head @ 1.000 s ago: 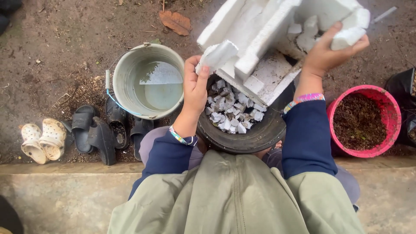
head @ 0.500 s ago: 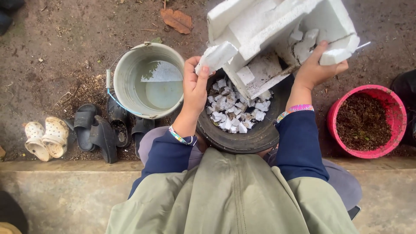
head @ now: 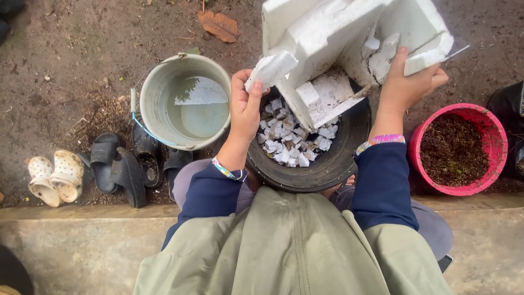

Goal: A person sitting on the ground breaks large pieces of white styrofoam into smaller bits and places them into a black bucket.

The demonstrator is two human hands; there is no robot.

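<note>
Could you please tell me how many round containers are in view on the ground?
3: a grey bucket of water at left, a black pot of white foam bits in the middle, and a red pot of soil at right. A dark bag at the right edge may hide more.

Bare dirt ground (head: pixel 82 49) carried a water bucket (head: pixel 185 101), red soil-filled pot (head: pixel 461 147), sandals (head: pixel 128 166) (dark ones), a dry leaf (head: pixel 220 25).

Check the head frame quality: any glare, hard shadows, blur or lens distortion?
Head view: light is soft and even, with no hard shadows. The white foam block is very bright and loses surface detail. The water in the metal bucket carries a pale reflection. Left hand and right hand look sharp. The concrete ledge bows slightly, a sign of wide-angle distortion.
</note>
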